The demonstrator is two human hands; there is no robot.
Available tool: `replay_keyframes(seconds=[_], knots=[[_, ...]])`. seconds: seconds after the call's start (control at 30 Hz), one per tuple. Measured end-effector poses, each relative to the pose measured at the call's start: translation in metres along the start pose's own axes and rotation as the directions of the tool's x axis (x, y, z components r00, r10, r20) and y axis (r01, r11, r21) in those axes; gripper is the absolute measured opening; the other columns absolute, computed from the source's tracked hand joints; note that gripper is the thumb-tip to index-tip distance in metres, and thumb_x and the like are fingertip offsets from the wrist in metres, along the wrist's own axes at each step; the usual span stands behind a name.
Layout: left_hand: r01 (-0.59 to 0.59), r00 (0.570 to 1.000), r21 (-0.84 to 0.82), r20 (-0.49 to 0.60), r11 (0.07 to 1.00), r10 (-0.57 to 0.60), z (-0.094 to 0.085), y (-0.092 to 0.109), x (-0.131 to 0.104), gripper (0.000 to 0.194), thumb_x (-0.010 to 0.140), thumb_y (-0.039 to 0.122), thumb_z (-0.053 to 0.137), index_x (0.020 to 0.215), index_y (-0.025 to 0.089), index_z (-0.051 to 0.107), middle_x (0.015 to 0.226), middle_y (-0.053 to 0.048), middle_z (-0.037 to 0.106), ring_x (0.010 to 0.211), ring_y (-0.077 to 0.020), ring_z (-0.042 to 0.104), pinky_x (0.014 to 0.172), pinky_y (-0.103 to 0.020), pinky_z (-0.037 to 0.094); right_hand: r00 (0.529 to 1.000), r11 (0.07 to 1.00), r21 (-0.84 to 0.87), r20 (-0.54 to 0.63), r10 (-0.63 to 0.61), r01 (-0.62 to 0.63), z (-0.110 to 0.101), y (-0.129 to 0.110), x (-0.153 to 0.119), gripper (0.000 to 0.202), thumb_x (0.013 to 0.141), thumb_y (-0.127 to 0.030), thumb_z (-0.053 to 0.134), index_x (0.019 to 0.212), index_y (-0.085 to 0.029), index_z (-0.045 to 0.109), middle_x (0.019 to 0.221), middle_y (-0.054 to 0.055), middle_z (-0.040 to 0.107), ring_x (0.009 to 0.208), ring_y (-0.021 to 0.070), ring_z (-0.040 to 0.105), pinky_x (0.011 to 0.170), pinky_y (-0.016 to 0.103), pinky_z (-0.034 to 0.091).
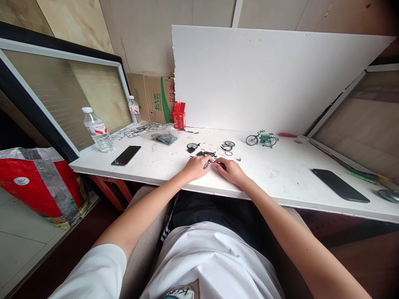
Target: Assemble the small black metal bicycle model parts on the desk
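Observation:
Close together near the table's front edge, my left hand (198, 167) and my right hand (230, 170) work on a small greyish part (207, 164). My left fingers are closed around that part; its kind is too small to tell. The right fingertips pinch something tiny against it, mostly hidden by the fingers. Just beyond my hands lie dark model-bicycle frame pieces (206, 153). A small spoked wheel with a black piece (193, 146) is at the left, and another wheel assembly (228, 145) sits further back. A green model bicycle (262, 139) stands upright to the right.
On the white table (289, 174), a phone (126, 155) and a water bottle (97, 131) stand left, near a plastic bag of parts (166, 138). A dark phone-like slab (340, 185) lies right. Behind are a red box (179, 115) and a white board (264, 79).

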State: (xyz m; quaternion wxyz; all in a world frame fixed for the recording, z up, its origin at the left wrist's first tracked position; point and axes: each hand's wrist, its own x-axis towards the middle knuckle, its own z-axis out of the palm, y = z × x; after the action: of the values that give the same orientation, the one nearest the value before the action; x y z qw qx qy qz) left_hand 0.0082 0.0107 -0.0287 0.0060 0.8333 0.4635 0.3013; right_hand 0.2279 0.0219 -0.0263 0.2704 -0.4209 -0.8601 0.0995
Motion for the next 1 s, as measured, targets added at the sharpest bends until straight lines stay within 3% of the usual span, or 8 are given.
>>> replay_keyframes(seconds=[0.2, 0.43, 0.77, 0.9, 1.0], knots=[[0.011, 1.000, -0.010, 0.008, 1.000, -0.011, -0.0005, 0.0006, 0.0004, 0.028, 0.097, 0.025, 0.058, 0.123, 0.029, 0.066, 0.113, -0.003, 0.077, 0.100, -0.0236, 0.074, 0.091, -0.035, 0.058, 0.999, 0.999, 0.052, -0.046, 0.018, -0.015, 0.0040, 0.0061, -0.0004, 0.030, 0.103, -0.044, 0.047, 0.123, -0.022, 0.053, 0.080, 0.003, 0.072, 0.063, 0.0210, 0.062, 0.064, 0.030, 0.042], [0.014, 1.000, -0.012, -0.008, 1.000, -0.014, 0.0020, -0.0018, 0.0000, 0.033, 0.096, 0.024, 0.060, 0.128, 0.028, 0.062, 0.120, -0.003, 0.076, 0.105, -0.0244, 0.074, 0.093, -0.036, 0.059, 0.999, 0.998, 0.065, -0.043, 0.016, -0.013, 0.0052, 0.0082, -0.0003, 0.023, 0.105, -0.044, 0.045, 0.112, -0.024, 0.053, 0.092, 0.007, 0.074, 0.070, 0.0224, 0.065, 0.067, 0.030, 0.044], [-0.011, 1.000, -0.047, -0.016, 0.999, 0.010, 0.0028, -0.0016, 0.0004, 0.033, 0.096, 0.021, 0.060, 0.127, 0.028, 0.058, 0.124, -0.003, 0.075, 0.109, -0.0243, 0.074, 0.095, -0.036, 0.059, 1.000, 1.000, 0.004, -0.011, 0.025, -0.025, 0.0020, 0.0020, -0.0006, 0.028, 0.107, -0.047, 0.043, 0.100, -0.023, 0.056, 0.078, 0.004, 0.069, 0.064, 0.0208, 0.060, 0.062, 0.029, 0.038], [0.010, 0.996, -0.044, -0.085, 0.999, -0.014, 0.0042, -0.0033, 0.0009, 0.031, 0.096, 0.019, 0.059, 0.126, 0.026, 0.057, 0.123, -0.004, 0.075, 0.109, -0.0232, 0.074, 0.093, -0.035, 0.059, 0.998, 0.999, -0.018, -0.045, 0.042, -0.043, 0.0020, 0.0037, 0.0003, 0.033, 0.110, -0.047, 0.036, 0.101, -0.023, 0.057, 0.075, 0.005, 0.067, 0.064, 0.0216, 0.058, 0.062, 0.030, 0.036], [0.049, 0.987, -0.035, -0.154, 0.998, -0.054, 0.0049, -0.0054, 0.0015, 0.031, 0.096, 0.016, 0.057, 0.126, 0.026, 0.055, 0.122, -0.004, 0.075, 0.107, -0.0219, 0.074, 0.088, -0.033, 0.059, 0.993, 0.996, -0.064, -0.107, 0.054, -0.062, 0.0018, 0.0068, 0.0009, 0.040, 0.111, -0.048, 0.030, 0.091, -0.024, 0.055, 0.075, 0.005, 0.065, 0.064, 0.0217, 0.056, 0.062, 0.031, 0.036]])
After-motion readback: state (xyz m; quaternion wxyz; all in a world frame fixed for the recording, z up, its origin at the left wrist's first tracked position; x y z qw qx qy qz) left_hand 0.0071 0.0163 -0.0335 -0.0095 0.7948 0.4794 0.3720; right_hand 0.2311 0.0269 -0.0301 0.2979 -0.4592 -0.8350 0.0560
